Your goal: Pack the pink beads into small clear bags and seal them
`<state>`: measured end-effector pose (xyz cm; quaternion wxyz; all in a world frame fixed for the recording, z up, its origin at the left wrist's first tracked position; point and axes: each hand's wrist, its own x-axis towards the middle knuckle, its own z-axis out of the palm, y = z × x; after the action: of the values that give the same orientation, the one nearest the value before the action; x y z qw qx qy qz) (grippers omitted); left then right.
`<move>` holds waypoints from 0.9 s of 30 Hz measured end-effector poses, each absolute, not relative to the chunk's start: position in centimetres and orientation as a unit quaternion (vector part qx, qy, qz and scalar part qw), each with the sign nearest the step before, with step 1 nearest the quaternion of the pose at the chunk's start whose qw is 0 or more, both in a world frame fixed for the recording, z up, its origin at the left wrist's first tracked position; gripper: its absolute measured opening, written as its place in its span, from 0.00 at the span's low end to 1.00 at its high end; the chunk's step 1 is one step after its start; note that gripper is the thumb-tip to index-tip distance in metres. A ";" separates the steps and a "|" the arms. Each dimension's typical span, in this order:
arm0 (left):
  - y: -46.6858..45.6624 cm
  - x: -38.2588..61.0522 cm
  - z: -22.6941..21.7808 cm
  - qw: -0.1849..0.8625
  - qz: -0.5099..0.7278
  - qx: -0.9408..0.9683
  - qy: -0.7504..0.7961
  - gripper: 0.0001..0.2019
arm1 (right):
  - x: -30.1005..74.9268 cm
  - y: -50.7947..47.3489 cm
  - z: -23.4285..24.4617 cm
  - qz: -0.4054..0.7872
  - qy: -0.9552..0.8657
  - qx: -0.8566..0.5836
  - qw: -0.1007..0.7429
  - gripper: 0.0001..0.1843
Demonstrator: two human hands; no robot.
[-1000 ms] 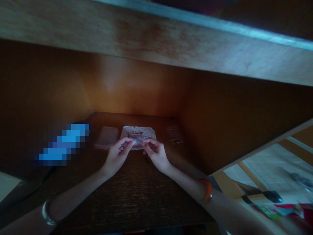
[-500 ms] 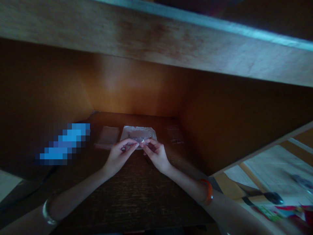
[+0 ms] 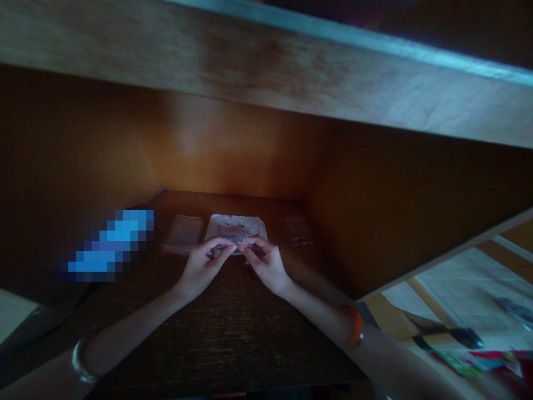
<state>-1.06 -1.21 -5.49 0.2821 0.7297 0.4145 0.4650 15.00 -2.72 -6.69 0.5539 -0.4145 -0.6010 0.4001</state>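
Both my hands reach deep into a dark wooden compartment. My left hand (image 3: 202, 265) and my right hand (image 3: 263, 262) meet fingertip to fingertip, each pinching a small clear plastic item (image 3: 238, 240) between thumb and fingers. Just behind the fingertips a crinkled clear plastic packet (image 3: 237, 226) with reddish marks lies flat on the dark shelf floor (image 3: 233, 333). What exactly the pinched item is stays too dim to tell. A silver bangle sits on my left wrist and an orange band on my right.
Another flat clear bag (image 3: 182, 232) lies left of the packet and a small one (image 3: 297, 229) to its right. A blurred-out blue patch (image 3: 109, 244) is at the left. A wooden board (image 3: 266, 72) overhangs above. At the lower right, a lit table holds papers and a dark-handled tool (image 3: 449, 336).
My fingertips have drawn slightly closer together over the packet's near edge. The arms and the bags on the shelf stay where they were.
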 end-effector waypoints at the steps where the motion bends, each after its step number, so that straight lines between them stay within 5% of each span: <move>1: -1.2 -1.1 -5.5 0.283 0.463 0.732 0.412 0.08 | 15.0 -2.7 -6.8 0.397 -0.599 -0.419 0.555 0.06; 27: -1.1 -1.4 -4.9 0.295 0.490 0.726 0.383 0.10 | 14.7 -2.7 -6.7 0.423 -0.576 -0.418 0.561 0.09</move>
<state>-1.37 -1.13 -4.91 0.2953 0.7257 0.3828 0.4895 14.67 -2.69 -6.70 0.5611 -0.4180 -0.5760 0.4227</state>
